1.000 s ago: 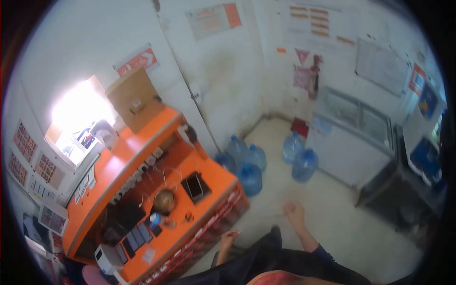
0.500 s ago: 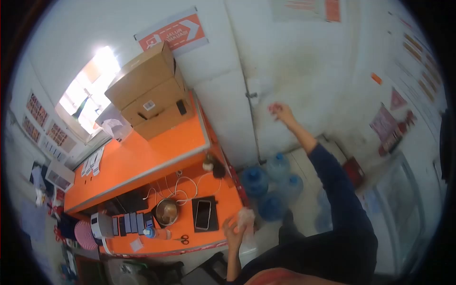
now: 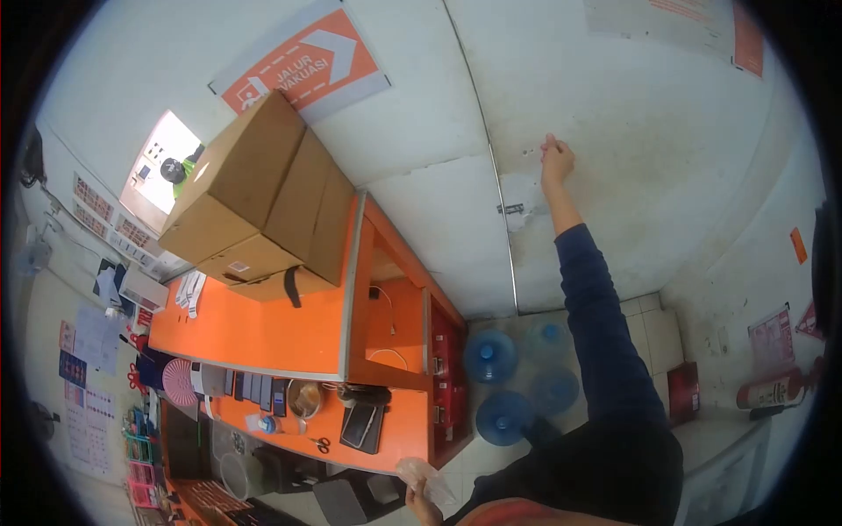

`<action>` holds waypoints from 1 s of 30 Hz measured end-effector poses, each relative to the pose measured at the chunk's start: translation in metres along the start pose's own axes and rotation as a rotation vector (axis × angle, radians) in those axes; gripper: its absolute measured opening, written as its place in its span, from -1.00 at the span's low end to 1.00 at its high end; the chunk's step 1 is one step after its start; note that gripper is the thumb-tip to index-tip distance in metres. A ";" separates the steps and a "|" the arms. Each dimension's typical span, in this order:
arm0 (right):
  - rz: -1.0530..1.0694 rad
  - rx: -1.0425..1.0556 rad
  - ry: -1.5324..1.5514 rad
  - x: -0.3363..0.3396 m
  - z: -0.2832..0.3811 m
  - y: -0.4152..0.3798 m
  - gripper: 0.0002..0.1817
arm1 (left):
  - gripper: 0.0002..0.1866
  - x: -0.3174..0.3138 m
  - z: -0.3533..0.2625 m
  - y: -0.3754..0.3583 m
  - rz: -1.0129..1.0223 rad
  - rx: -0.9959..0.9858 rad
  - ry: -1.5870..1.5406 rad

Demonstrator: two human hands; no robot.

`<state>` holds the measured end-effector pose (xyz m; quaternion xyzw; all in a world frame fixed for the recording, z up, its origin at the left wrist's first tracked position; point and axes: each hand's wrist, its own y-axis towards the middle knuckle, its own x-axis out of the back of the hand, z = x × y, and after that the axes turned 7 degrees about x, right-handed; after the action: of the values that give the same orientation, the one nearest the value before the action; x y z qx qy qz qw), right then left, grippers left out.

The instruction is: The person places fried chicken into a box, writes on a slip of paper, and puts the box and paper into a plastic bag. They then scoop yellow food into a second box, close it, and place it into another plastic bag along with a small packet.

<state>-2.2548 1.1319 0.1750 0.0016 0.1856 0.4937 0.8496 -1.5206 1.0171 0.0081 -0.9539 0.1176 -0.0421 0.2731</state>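
My right hand (image 3: 556,165) is raised at the end of an outstretched arm, in front of the white door panel (image 3: 614,202) and above a metal latch (image 3: 510,209). Its fingers are closed; a bit of pink shows at them, too small to name. Low in the view, my left hand (image 3: 424,507) is closed around a crumpled, see-through plastic bag (image 3: 414,472). The bag is just off the near edge of the orange desk (image 3: 399,438). Part of the left hand is hidden by the bag.
A large cardboard box (image 3: 272,206) sits on the orange counter (image 3: 254,337). Several blue water jugs (image 3: 502,419) stand on the floor by the door. On the desk lie a phone (image 3: 360,426), scissors (image 3: 319,445) and a bowl (image 3: 305,400). A fire extinguisher (image 3: 772,391) hangs at right.
The view has swung and come closer to the door and box. My right hand has moved up, its fingers now more closed. My left hand sits lower, still with the bag.
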 end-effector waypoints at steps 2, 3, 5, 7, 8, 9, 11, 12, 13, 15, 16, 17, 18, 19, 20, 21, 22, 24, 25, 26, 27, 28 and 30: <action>-0.101 0.229 -0.194 -0.012 -0.014 0.008 -0.64 | -0.63 -0.010 0.005 -0.007 -0.036 0.015 -0.026; -0.097 0.218 -0.193 -0.015 -0.016 0.008 -0.64 | -0.63 -0.013 0.007 -0.011 -0.047 0.020 -0.033; -0.109 0.261 -0.210 -0.018 -0.015 0.012 -0.64 | -0.62 -0.019 0.010 -0.018 -0.069 0.028 -0.053; -0.095 0.234 -0.184 -0.023 -0.013 0.014 -0.63 | -0.61 -0.027 0.013 -0.025 -0.080 0.034 -0.067; -0.085 0.214 -0.155 -0.023 -0.012 0.016 -0.62 | -0.61 -0.029 0.015 -0.031 -0.074 0.037 -0.068; -0.077 0.206 -0.159 -0.023 -0.013 0.018 -0.62 | -0.60 -0.031 0.015 -0.034 -0.061 0.029 -0.069; -0.096 0.274 -0.259 -0.029 -0.011 0.020 -0.62 | -0.60 -0.033 0.016 -0.044 -0.015 -0.002 -0.038; -0.086 0.261 -0.255 -0.032 -0.013 0.021 -0.62 | -0.64 -0.032 0.018 -0.051 -0.032 0.002 -0.035; -0.089 0.304 -0.240 -0.033 -0.015 0.024 -0.62 | -0.68 -0.030 0.020 -0.058 -0.049 0.003 -0.032; -0.088 0.327 -0.211 -0.034 -0.022 0.030 -0.62 | -0.63 -0.021 0.025 -0.067 -0.123 0.038 -0.042; -0.079 0.331 -0.224 -0.035 -0.025 0.037 -0.61 | -0.58 -0.017 0.027 -0.069 -0.175 0.078 -0.059; -0.066 0.327 -0.223 -0.042 -0.028 0.039 -0.61 | -0.58 -0.009 0.029 -0.073 -0.198 0.045 -0.066; -0.063 0.318 -0.213 -0.043 -0.030 0.041 -0.61 | -0.58 -0.005 0.032 -0.078 -0.219 0.045 -0.065; -0.047 0.321 -0.234 -0.044 -0.033 0.044 -0.61 | -0.59 -0.001 0.033 -0.080 -0.238 0.045 -0.062; -0.032 0.328 -0.258 -0.044 -0.035 0.049 -0.61 | -0.59 0.004 0.035 -0.084 -0.255 0.046 -0.059; -0.032 0.326 -0.255 -0.046 -0.044 0.061 -0.61 | -0.59 0.007 0.036 -0.086 -0.273 0.048 -0.055; 0.117 0.178 -0.141 -0.050 -0.057 0.074 -0.64 | -0.59 0.009 0.037 -0.088 -0.287 0.053 -0.052; 0.261 0.033 -0.024 -0.048 -0.057 0.084 -0.65 | -0.59 0.013 0.039 -0.092 -0.313 0.060 -0.049; 0.368 -0.091 0.103 -0.042 -0.047 0.087 -0.70 | -0.60 0.013 0.040 -0.093 -0.323 0.065 -0.041; 0.474 -0.212 0.229 -0.037 -0.037 0.090 -0.70 | -0.60 0.013 0.041 -0.094 -0.333 0.072 -0.038; 0.472 -0.204 0.230 -0.038 -0.038 0.097 -0.70 | -0.60 0.010 0.043 -0.093 -0.342 0.077 -0.037; 0.451 -0.204 0.181 -0.037 -0.041 0.104 -0.69 | -0.60 0.008 0.042 -0.093 -0.349 0.082 -0.033; 0.423 -0.207 0.120 -0.028 -0.043 0.112 -0.64 | -0.60 0.006 0.043 -0.094 -0.360 0.093 -0.022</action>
<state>-2.3753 1.1582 0.1643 -0.0759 0.1797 0.6761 0.7105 -1.4897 1.1145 0.0215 -0.9462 -0.0600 -0.0853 0.3064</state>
